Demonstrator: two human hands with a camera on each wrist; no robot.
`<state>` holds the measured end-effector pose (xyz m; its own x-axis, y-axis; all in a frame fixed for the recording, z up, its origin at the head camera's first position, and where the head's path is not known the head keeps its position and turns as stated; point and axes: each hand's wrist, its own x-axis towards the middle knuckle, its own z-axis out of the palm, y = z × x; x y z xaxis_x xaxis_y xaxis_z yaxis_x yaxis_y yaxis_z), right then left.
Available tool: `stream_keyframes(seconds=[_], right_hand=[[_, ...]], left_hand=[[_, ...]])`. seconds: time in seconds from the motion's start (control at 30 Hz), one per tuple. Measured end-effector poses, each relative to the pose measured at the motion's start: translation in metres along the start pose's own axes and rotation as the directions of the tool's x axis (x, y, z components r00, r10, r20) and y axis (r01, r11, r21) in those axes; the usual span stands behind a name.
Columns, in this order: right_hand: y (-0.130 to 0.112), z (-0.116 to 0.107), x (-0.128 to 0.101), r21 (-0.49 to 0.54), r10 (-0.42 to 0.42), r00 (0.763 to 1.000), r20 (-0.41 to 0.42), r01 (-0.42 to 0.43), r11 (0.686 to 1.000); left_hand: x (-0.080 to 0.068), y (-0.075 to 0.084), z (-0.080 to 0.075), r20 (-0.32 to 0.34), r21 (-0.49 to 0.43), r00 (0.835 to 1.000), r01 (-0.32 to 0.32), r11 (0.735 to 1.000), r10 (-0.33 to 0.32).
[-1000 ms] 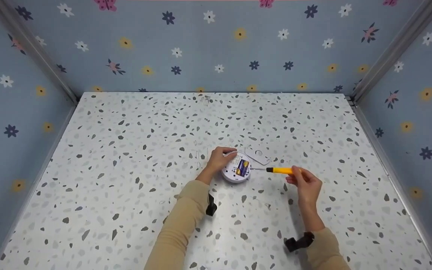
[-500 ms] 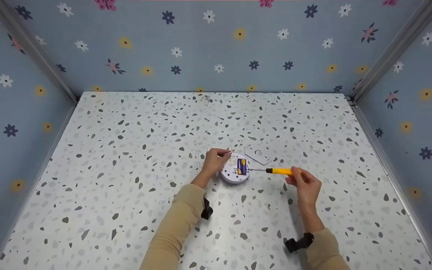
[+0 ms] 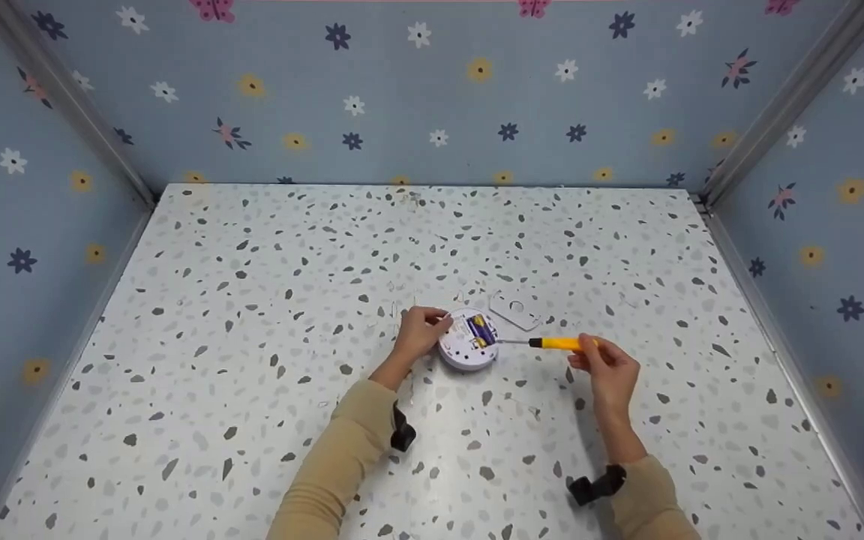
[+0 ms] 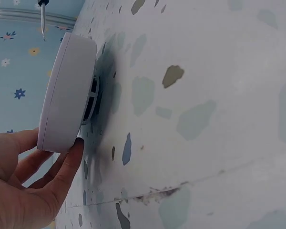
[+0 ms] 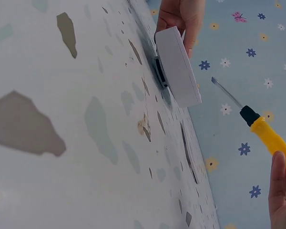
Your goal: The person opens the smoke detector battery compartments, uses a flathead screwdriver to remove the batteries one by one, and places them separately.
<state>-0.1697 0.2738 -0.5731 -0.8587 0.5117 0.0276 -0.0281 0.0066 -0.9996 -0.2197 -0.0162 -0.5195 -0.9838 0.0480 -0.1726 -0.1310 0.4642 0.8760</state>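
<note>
A round white smoke alarm is tilted, its back face up and its slotted vent toward the tabletop. Purple-and-yellow batteries show in that back face. My left hand grips the alarm by its left rim, thumb on the back and fingers beneath. My right hand holds a screwdriver by its yellow handle, the shaft pointing left. In the right wrist view the screwdriver's tip stands apart from the alarm, above its back face.
A flat white mounting plate lies just behind and right of the alarm. The speckled tabletop is bounded by flowered panels at the back and both sides. Black camera mounts sit on both wrists.
My left hand has shifted left and slightly nearer, turning and tilting the smoke alarm, so the batteries now lie at a slant. The right hand and screwdriver have moved only slightly left.
</note>
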Motion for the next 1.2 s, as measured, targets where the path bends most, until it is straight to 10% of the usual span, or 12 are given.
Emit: stream_keyframes(seconds=[1.2], right_hand=[[0.002, 0.016, 0.007, -0.005, -0.149, 0.986, 0.069, 0.15, 0.989]], left_hand=[[-0.037, -0.016, 0.005, 0.093, -0.322, 0.977, 0.213, 0.922, -0.193]])
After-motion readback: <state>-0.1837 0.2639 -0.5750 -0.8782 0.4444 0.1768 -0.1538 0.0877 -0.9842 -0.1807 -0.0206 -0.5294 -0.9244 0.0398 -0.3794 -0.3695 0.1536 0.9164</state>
